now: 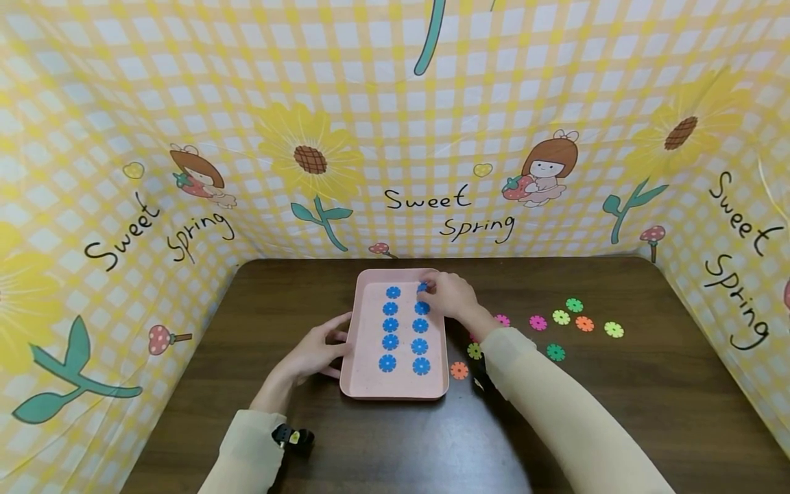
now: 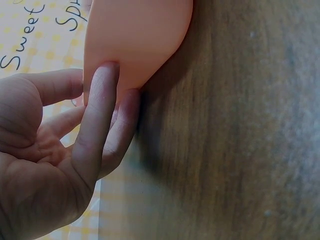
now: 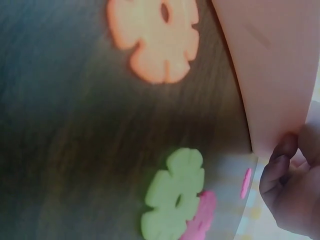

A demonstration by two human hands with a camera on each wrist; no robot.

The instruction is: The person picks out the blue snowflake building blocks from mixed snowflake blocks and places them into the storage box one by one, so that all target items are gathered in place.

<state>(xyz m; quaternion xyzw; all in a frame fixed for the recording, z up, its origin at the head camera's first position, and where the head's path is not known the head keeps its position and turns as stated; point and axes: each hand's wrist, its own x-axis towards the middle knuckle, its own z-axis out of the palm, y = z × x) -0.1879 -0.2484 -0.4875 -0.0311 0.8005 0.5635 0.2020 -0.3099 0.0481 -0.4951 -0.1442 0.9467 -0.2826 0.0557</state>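
Note:
A pink tray (image 1: 370, 384) lies on the table, with two columns of blue notched plastic discs (image 1: 390, 324) inside. At the far end of the right column, my right hand (image 1: 453, 296) pinches a blue disc (image 1: 422, 286), partly hidden by the fingers. The right wrist view shows this hand (image 3: 295, 185) at the tray's edge, its fingertips mostly out of sight. My left hand (image 1: 315, 351) rests its fingertips against the tray's left side. In the left wrist view the fingers (image 2: 97, 115) press the outer wall (image 2: 135, 35) and are fairly straight.
Loose discs lie right of the tray, among them an orange one (image 1: 459, 370), a magenta one (image 1: 538, 322), a green one (image 1: 555, 352) and a yellow-green one (image 1: 614, 329). Some sit partly under the right forearm. A checked cloth (image 1: 395, 137) encloses the table (image 1: 382, 446).

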